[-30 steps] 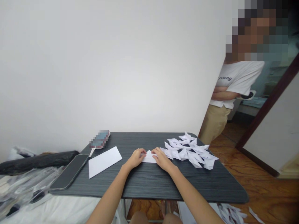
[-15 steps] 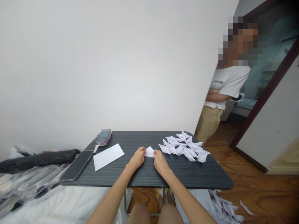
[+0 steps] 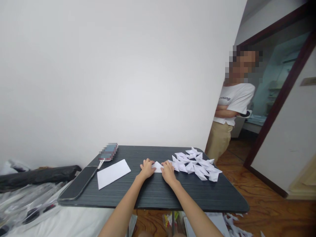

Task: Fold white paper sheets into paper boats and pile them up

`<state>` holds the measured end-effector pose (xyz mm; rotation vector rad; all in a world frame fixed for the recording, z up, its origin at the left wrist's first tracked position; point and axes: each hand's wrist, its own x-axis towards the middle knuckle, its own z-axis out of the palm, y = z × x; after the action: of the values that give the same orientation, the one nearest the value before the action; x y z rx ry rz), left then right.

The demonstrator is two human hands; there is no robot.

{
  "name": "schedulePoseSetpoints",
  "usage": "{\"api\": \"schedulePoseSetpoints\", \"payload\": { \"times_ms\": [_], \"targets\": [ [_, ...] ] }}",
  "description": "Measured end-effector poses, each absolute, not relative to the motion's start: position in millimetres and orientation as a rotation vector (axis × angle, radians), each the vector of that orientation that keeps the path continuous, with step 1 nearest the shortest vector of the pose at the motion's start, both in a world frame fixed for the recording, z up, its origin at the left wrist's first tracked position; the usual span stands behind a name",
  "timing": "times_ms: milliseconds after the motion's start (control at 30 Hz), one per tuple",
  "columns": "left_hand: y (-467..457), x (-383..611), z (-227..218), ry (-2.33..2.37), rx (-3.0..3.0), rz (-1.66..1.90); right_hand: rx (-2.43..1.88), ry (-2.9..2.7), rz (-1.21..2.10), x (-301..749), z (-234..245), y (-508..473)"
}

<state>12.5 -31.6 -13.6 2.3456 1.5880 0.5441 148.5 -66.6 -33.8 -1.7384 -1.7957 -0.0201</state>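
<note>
A small white folded paper (image 3: 157,167), peaked at the top with a flat lower strip, lies on the dark table between my hands. My left hand (image 3: 147,169) grips its left end, the thumb over the paper and the other fingers bent and a little apart. At the right end my right hand (image 3: 169,171) holds it in the same way, fingers curled. The fingertips under or behind the paper are hidden. Just right of that hand spreads a group of white folded paper boats (image 3: 190,167). Left of my hands lies a flat stack of white paper (image 3: 113,173).
A large phone (image 3: 78,183) lies on the left edge of the black table (image 3: 197,199). Behind it is a partly blurred device (image 3: 108,152) with a white strap. A person (image 3: 224,121) stands with folded arms by the doorway. Paper scraps (image 3: 234,227) litter the floor.
My view has tilted up, so the table sits lower. Both hands have shifted from pinching the folded paper's ends to lying more over it, with the left fingers more spread.
</note>
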Motion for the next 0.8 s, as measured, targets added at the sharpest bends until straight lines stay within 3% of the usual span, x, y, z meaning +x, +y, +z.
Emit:
{"api": "schedulePoseSetpoints", "payload": {
  "times_ms": [200,400,800],
  "targets": [
    [-27.1,1.4,-12.4,1.509,2.278,0.748,-1.56,-1.821,0.063,149.9,-26.7,-52.4],
    [-35.6,-7.1,1.4,1.349,2.578,1.027,-1.345,-1.848,-0.005,153.3,-10.4,-54.7],
    [-32.2,-12.9,-5.2,0.99,2.633,0.773,-1.298,-2.142,0.162,170.7,-17.2,-57.8]
  ]
}}
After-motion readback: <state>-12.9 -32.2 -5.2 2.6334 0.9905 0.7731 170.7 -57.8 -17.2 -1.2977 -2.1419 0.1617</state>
